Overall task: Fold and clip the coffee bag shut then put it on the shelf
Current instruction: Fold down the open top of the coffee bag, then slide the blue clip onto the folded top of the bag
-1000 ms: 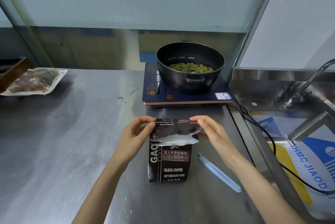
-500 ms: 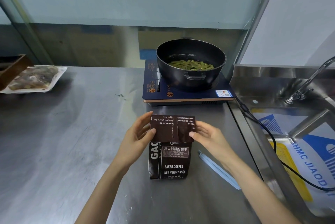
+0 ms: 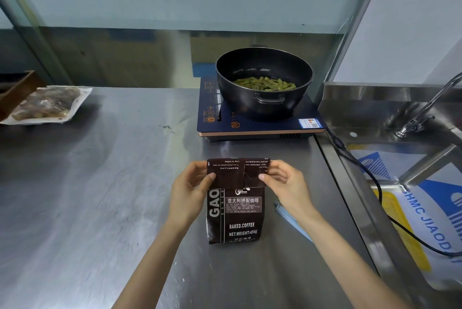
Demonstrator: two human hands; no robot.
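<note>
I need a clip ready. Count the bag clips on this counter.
1: a long pale blue plastic bag clip lies on the steel counter right of the dark brown coffee bag, partly under the right forearm.

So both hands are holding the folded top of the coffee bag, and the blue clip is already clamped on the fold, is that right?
Not quite: the head view shows the blue clip lying on the counter, right of the coffee bag. The left hand and right hand do hold the folded top.

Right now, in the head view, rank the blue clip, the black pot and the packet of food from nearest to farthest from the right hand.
From the right hand:
1. Blue clip, on the counter just beneath the right wrist.
2. Black pot, on the cooker, straight behind the hand.
3. Packet of food, far off at the counter's left end.
</note>
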